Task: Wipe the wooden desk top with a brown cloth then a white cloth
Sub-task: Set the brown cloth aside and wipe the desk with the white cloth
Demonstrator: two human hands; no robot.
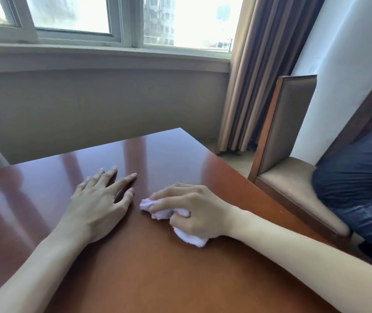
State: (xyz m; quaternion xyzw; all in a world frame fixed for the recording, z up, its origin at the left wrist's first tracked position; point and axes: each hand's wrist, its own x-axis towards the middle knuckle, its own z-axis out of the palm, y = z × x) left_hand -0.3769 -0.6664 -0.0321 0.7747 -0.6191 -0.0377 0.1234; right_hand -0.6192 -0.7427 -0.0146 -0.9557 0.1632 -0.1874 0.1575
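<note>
- Far left, the wooden desk top [45, 213] gleams under me — glossy reddish-brown, streaked with reflections of the window [72, 16] above it.
- My left hand [99, 199] lies flat on the wood, palm down, fingers straight and spread, holding nothing; the forearm runs back to the lower left corner.
- Just beside its thumb, the white cloth [158, 208] sits bunched up on the desk, one crumpled end poking out toward the left hand, another wad showing below my right palm.
- My right hand [191, 211] grips that cloth — fingers curled over it, thumb tucked in at the side, pressing it against the surface near the desk's right edge.
- No brown cloth shows in this view.
- Further right, past the desk's edge, a chair [291, 136] with a wooden frame and beige padding stands close by.
- Behind it hangs a brown curtain [266, 71] beside the window.
- At the far right, my knee [356, 177] in dark blue fabric rests over the chair's seat.
</note>
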